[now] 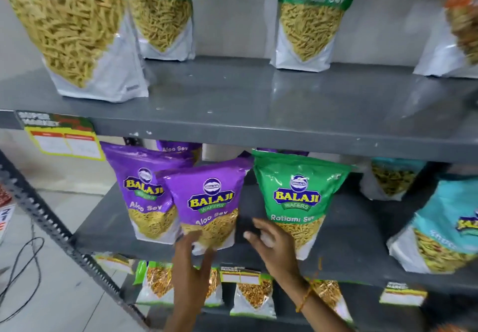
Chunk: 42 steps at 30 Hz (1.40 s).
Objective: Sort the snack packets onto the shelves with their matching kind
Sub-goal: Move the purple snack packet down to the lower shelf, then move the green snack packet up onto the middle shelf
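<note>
On the grey metal rack, the upper shelf (258, 98) is a smooth, faintly glossy board with scuffed paint along its front lip. It carries tall green Ratlami Sev pouches (309, 18) with white bases, their tops cut off by the frame; an orange-topped pouch (463, 21) at far right is blurred and half out of view. The middle shelf (349, 241) holds, from left, two purple Aloo Sev pouches, the rear one (141, 192) partly covered by the front purple Aloo Sev pouch (207, 202), which tilts right, then a lone green Ratlami Sev pouch (297, 197), then teal pouches (439, 228) whose lettering is too smeared to read. More purple tops behind are mostly hidden under the upper shelf. Below, small clear packets (252, 295) of brown snack are partly blocked by the arms. The left hand (191, 261) has its fingers spread, touching the lower edge of the front purple pouch without closing on it. The right hand (271, 241), blurred, is spread wide just beside the green pouch's lower left corner, gripping nothing. A yellow price tag (66, 142) hangs at left, its print illegible.
</note>
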{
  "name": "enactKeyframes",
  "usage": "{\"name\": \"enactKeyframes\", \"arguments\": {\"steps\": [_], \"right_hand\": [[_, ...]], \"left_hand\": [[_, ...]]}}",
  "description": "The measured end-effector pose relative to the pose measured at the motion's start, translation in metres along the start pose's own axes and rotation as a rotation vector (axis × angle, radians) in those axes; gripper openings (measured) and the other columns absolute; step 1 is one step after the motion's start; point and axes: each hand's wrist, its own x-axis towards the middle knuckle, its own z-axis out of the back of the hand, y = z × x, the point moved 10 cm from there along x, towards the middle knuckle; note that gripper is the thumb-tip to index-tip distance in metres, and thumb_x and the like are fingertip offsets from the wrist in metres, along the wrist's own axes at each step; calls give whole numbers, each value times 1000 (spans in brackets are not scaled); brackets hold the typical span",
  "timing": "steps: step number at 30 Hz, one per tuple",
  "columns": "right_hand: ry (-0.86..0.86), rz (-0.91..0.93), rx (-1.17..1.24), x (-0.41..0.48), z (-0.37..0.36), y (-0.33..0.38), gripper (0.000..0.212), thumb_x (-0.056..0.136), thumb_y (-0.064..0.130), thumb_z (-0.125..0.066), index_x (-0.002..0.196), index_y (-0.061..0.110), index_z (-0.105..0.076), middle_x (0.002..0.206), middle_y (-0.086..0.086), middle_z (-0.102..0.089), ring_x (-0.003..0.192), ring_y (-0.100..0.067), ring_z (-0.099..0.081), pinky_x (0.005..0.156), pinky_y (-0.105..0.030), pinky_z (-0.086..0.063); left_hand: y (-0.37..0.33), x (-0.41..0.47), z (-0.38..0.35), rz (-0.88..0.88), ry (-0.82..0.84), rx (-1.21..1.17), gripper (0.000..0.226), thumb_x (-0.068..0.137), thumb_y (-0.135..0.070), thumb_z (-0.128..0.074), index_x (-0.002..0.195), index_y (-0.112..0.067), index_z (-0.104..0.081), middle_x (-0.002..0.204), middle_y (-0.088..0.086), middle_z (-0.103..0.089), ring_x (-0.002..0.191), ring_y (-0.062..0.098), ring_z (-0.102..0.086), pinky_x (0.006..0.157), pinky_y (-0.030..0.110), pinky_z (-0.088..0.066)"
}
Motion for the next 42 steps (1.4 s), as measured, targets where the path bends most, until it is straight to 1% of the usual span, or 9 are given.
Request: {"name": "enactKeyframes", "arguments": {"steps": [2, 6, 11, 19, 25, 29, 32, 37, 42], "right_hand": [[-198, 66, -30, -12, 54, 9, 11, 72, 43, -68, 79, 34, -67, 76, 27, -70, 73, 2, -65, 64, -9, -48], [-506, -32, 166, -16, 132, -25, 24, 69, 40, -72, 87, 28, -62, 81, 0, -67, 75, -3, -61, 67, -18, -51], [-71, -316, 145, 14, 114, -102, 79, 54, 45, -83, 121, 22, -49, 127, -7, -59, 119, -21, -54, 101, -47, -44], [-98, -305, 228, -15, 129, -117, 41, 60, 18, -82, 97, 22, -64, 101, 5, -72, 99, -12, -66, 91, -37, -54], [-193, -302, 303, -74, 181, -94, 55, 50, 23, -85, 100, 18, -64, 94, 15, -75, 98, -14, -66, 77, -20, -54], [-178, -217, 198, -92, 209, -43, 39, 60, 11, -80, 93, 27, -67, 92, 21, -74, 98, -9, -67, 81, -22, -53], [-133, -102, 177, -91, 223, 16, 42, 60, 3, -78, 90, 29, -66, 88, 25, -73, 93, -3, -67, 77, -14, -51], [-69, 91, 176, -72, 241, 125, 43, 55, 0, -80, 84, 29, -69, 83, 23, -74, 88, -4, -69, 73, -10, -51], [-33, 240, 264, -37, 249, 221, 44, 43, 19, -81, 85, 21, -71, 83, 14, -77, 84, -7, -70, 70, -14, -53]], "left_hand": [[-10, -7, -33, -43, 152, 4, 35, 75, -18, -69, 105, -25, -52, 104, -3, -58, 99, 5, -51, 84, 13, -40], [5, -4, -118, 173, 499, -66, 58, 68, -32, -72, 119, -17, -51, 117, -2, -54, 112, 20, -53, 93, 43, -50], [14, -7, -190, 324, 739, -88, 77, 64, -21, -79, 129, -11, -39, 124, 2, -53, 118, 22, -48, 93, 38, -44], [-3, -25, -201, 277, 673, -43, 41, 68, -10, -75, 106, -10, -59, 106, 9, -68, 99, 24, -62, 73, 30, -47], [-70, -73, -197, 83, 724, -44, 56, 73, -19, -72, 124, -17, -50, 109, -7, -62, 101, 11, -55, 64, 5, -42], [-105, -88, -172, 36, 715, -60, 50, 72, -22, -72, 118, -27, -53, 111, -24, -63, 106, 5, -58, 83, 30, -49], [-146, -85, -137, -36, 658, -112, 41, 72, -15, -73, 104, -37, -57, 91, -49, -60, 94, -20, -54, 77, 13, -46], [-236, -60, -67, -175, 455, -222, 24, 67, -16, -73, 86, -16, -60, 75, -17, -60, 65, -5, -54, 60, 0, -38], [-303, -16, -24, -297, 371, -334, 32, 66, -8, -76, 94, -16, -63, 74, -33, -69, 71, -16, -59, 66, -1, -41]]}}
